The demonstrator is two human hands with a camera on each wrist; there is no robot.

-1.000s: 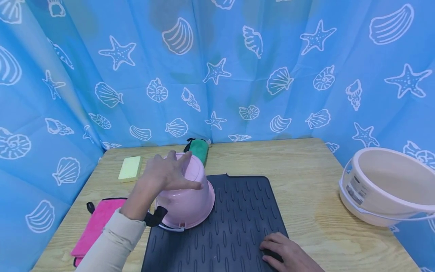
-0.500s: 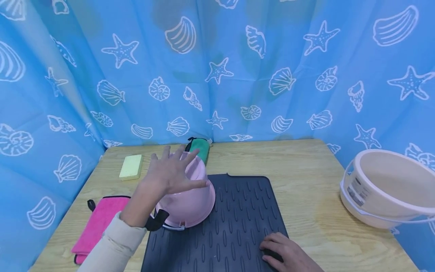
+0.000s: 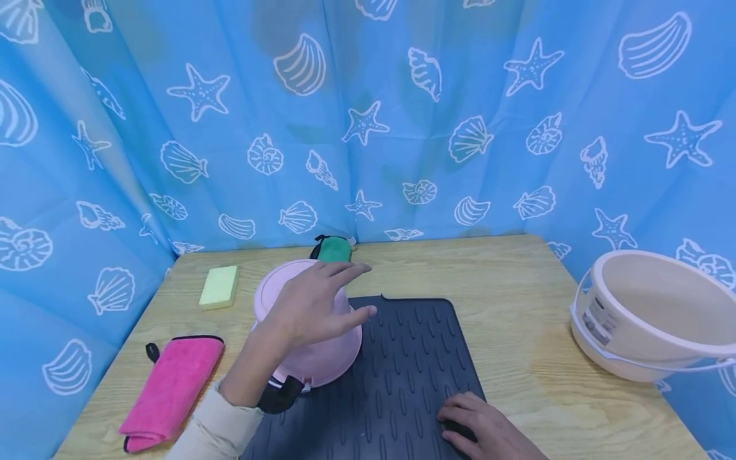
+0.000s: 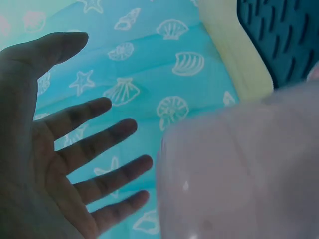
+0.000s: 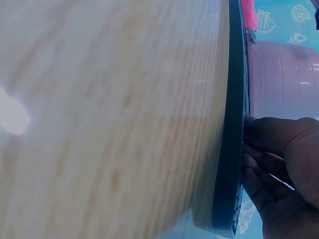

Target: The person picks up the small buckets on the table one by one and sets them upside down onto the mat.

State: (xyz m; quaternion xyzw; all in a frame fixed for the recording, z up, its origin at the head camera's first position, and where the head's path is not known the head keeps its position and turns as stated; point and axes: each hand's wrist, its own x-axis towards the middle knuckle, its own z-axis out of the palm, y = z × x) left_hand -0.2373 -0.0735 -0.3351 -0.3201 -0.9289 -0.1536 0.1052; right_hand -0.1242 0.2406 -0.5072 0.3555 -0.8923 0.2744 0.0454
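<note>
A pink bucket [image 3: 328, 361] stands upside down on the left part of the black ridged mat [image 3: 397, 370]. My left hand [image 3: 313, 303] is over it in the head view, thumb and fingers extended, hiding part of its base and side. In the left wrist view, spread fingers are apart from the bucket's blurred wall [image 4: 224, 174], with nothing in them. My right hand [image 3: 483, 425] rests on the mat's right side, fingers loosely bent. Its fingertips touch the mat's surface in the right wrist view, where the mat's dark edge [image 5: 232, 124] shows beside the hand [image 5: 289, 169].
A folded pink cloth [image 3: 172, 390] and a pale yellow sponge [image 3: 219, 286] lie left of the bucket. Behind it is a green cloth item [image 3: 335, 249]. At the right stands a cream bucket [image 3: 621, 351] with its handle down. A blue seashell curtain [image 3: 391, 172] surrounds the wooden table [image 3: 460, 268].
My left hand, spread over the bucket's base before, has shifted right and turned, uncovering more of the base and the pink cloth. The bucket and my right hand stay in place.
</note>
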